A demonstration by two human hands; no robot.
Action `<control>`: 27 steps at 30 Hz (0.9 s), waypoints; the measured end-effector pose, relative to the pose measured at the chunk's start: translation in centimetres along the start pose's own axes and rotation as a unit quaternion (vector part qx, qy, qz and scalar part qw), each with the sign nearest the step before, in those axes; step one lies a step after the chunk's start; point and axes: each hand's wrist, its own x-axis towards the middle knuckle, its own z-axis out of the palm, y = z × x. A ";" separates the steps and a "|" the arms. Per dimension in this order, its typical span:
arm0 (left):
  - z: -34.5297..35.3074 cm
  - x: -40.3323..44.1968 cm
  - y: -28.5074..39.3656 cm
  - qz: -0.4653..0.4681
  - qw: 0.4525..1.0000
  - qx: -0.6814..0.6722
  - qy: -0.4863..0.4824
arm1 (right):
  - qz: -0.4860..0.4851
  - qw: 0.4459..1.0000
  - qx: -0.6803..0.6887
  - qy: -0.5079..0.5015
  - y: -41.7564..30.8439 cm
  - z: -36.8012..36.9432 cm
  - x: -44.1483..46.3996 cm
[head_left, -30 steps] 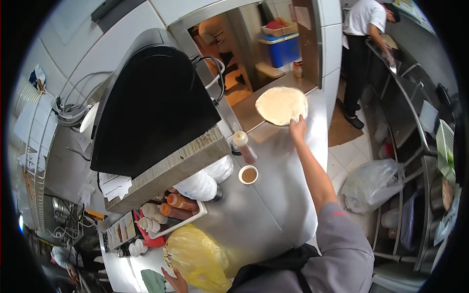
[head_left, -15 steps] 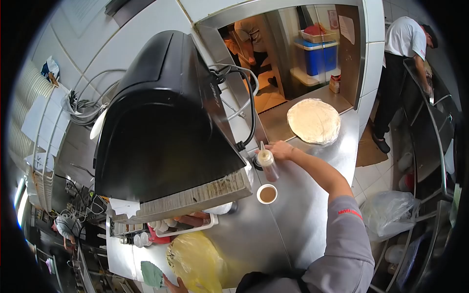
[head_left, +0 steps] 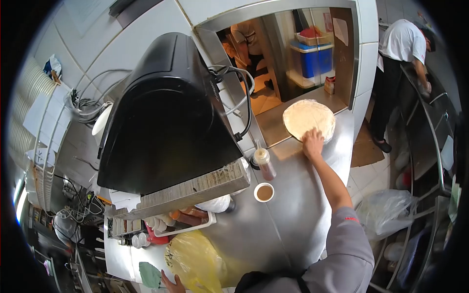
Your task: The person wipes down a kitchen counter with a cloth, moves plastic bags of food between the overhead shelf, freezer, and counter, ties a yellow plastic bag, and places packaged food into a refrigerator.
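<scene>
My right hand (head_left: 313,142) reaches across the steel counter to a round, pale flatbread-like disc (head_left: 308,117) that looks wrapped in clear plastic. Its outstretched fingers touch the near edge of the disc, and the thumb's place is hard to make out. At the bottom, my left hand (head_left: 172,283) shows only in part, with fingers apart and nothing in them. It is beside a yellow plastic bag (head_left: 193,259) and a green sheet (head_left: 150,274). A squeeze bottle (head_left: 264,162) stands left of my right arm, with a small cup of brown sauce (head_left: 264,192) in front of it.
A large black machine (head_left: 166,127) overhangs the counter (head_left: 273,239). Beneath it sits a white tray (head_left: 211,223) holding bottles. Behind the disc is a pass-through window with a blue cooler (head_left: 312,61). A co-worker (head_left: 403,44) bends over equipment at the right.
My right hand has left the spot beside the squeeze bottle and moved right onto the disc's near edge. My left hand stays by the yellow bag. The view has shifted slightly.
</scene>
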 end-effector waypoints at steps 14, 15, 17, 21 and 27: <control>4.7 -3.5 0.2 0.120 0.979 -0.117 0.115 | 0.002 0.957 0.184 0.227 1.3 -1.2 -2.6; 5.7 -4.8 0.5 0.137 0.980 -0.096 0.108 | 0.006 0.949 0.208 0.238 0.9 -2.0 -5.2; 5.3 -6.2 2.6 0.162 0.985 -0.061 -0.016 | 0.010 0.947 0.261 0.187 -0.4 -5.1 -11.4; 5.4 -8.7 1.7 0.238 0.961 -0.129 -0.054 | -0.026 0.898 0.439 0.019 -5.3 -11.6 -28.2; 6.4 -6.4 -3.5 0.252 0.929 -0.215 -0.164 | -0.256 0.628 0.581 -0.450 -16.3 -21.9 -45.9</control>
